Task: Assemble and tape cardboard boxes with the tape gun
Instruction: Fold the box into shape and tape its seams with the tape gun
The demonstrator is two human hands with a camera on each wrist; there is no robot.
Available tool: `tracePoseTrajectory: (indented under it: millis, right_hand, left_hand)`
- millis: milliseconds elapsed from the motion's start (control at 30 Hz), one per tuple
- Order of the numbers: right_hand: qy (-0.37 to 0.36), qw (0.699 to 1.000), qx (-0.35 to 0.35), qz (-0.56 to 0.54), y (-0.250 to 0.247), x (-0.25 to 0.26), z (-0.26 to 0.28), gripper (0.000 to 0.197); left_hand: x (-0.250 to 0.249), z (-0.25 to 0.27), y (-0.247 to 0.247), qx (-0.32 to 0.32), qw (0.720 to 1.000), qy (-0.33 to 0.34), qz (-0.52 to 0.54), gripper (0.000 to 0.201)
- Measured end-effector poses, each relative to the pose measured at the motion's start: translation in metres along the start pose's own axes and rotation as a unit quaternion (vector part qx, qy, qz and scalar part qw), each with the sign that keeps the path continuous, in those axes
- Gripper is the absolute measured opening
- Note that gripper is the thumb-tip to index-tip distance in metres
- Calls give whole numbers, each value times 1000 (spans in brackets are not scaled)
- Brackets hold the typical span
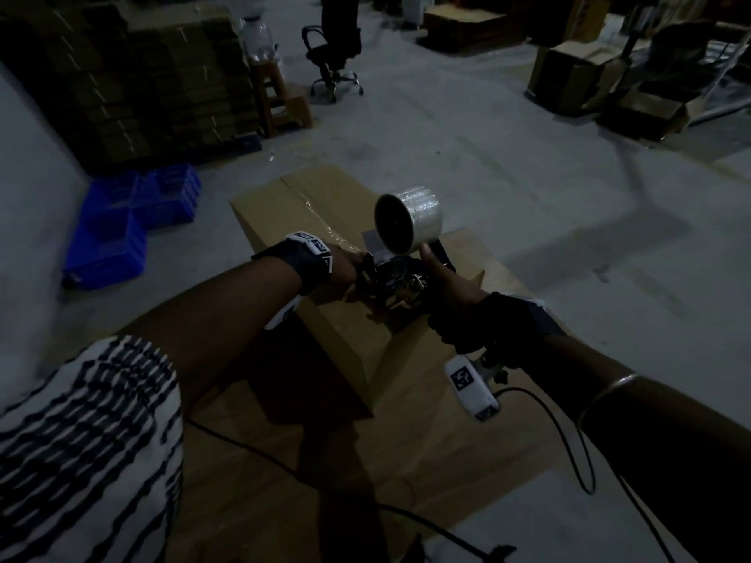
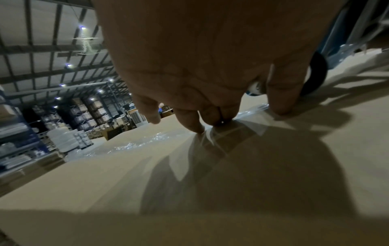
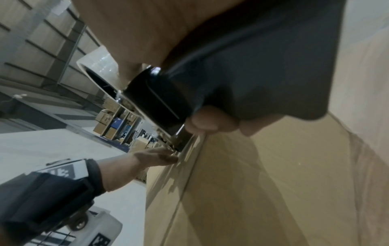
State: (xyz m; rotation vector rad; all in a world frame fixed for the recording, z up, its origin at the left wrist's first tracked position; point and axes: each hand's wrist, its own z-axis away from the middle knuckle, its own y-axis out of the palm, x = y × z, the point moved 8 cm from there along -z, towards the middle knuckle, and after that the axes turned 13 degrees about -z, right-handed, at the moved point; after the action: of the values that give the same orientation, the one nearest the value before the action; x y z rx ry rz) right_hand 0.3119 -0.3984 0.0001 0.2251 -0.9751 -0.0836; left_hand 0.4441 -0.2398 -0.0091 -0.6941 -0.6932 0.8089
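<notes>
The tape gun (image 1: 400, 284) hides the left hand's fingers (image 2: 190, 119) from the head view.

A dim warehouse with a grey concrete floor (image 1: 467, 128). At the far left stands a tall stack of flattened cardboard (image 1: 134, 75), with blue plastic crates (image 1: 130, 221) on the floor before it. A black office chair (image 1: 333, 54) stands beside a wooden stool (image 1: 280, 99). Open cartons (image 1: 577, 75) lie at the right. Ceiling lamps (image 2: 68, 65) light tall storage racks (image 2: 88, 113).
</notes>
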Motion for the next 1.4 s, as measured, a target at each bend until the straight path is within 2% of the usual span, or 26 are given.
tracePoseTrajectory:
  millis: [67, 200, 267, 433, 467, 567, 600, 667, 833, 1167, 1400]
  right_hand:
    - [-4, 1000, -10, -2, -3, 0, 1, 82]
    - [15, 1000, -16, 9, -9, -2, 4, 105]
    - [29, 999, -27, 16, -18, -5, 7, 100]
    - [28, 999, -37, 2, -40, -18, 27, 72]
    - [30, 999, -40, -1, -43, -20, 31, 74]
    - [38, 998, -52, 4, -54, -27, 41, 104]
    - [42, 997, -58, 13, -59, -29, 46, 107]
    - [51, 996, -61, 30, -67, -36, 54, 101]
    - [55, 994, -72, 56, -89, -59, 69, 102]
    - [12, 994, -96, 51, -86, -69, 66, 91]
    - [-2, 995, -94, 37, -84, -63, 59, 93]
  left_hand:
    - [1, -5, 1, -7, 1000, 5, -8, 51]
    - [1, -14, 5, -4, 1000, 0, -14, 51]
    - [1, -22, 11, 4, 1000, 8, -14, 51]
    - [-7, -28, 4, -38, 999, 12, -22, 64]
    - [-8, -29, 5, -38, 999, 17, -18, 66]
    - [-10, -29, 3, -36, 999, 16, -23, 66]
    - [-10, -30, 3, -35, 999, 17, -19, 66]
    - [-9, -29, 3, -34, 999, 26, -9, 68]
    - [-10, -26, 5, -23, 999, 32, 1, 71]
    - [-15, -6, -8, -44, 999, 0, -13, 71]
    - [-70, 19, -14, -65, 995, 82, -11, 75]
